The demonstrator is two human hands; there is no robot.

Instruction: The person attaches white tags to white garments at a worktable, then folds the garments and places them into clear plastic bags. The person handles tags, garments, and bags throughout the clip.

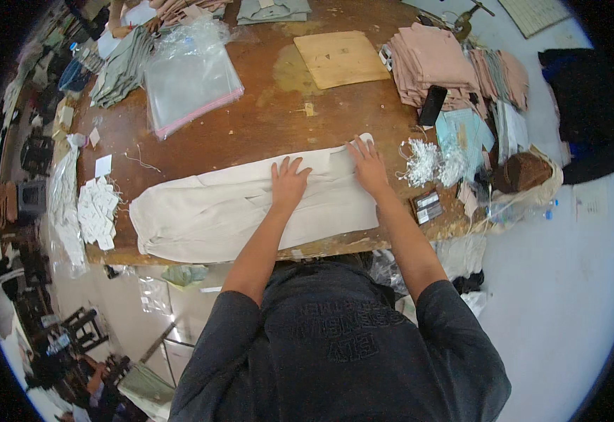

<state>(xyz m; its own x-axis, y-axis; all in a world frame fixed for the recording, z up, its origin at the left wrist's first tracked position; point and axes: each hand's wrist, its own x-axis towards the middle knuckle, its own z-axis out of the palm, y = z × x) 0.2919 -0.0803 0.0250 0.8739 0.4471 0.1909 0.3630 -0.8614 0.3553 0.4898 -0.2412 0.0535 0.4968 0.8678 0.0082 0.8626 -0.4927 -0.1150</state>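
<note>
A long cream cloth garment (229,204), which looks like folded trousers, lies flat across the near side of the table, its narrower end to the right. My left hand (290,184) rests on its upper middle with the fingers spread. At the far right corner of the garment my right hand (369,169) lies with its fingers stretched over the edge. A few creases run along the cloth, and the left end looks gathered.
Around the brown table (257,112) are clear plastic bags (191,84), white tags (97,211), a tan board (340,60), folded pink garments (433,67), a black phone (432,105) and white strings (421,162). Another person's hand (120,29) shows at the far left.
</note>
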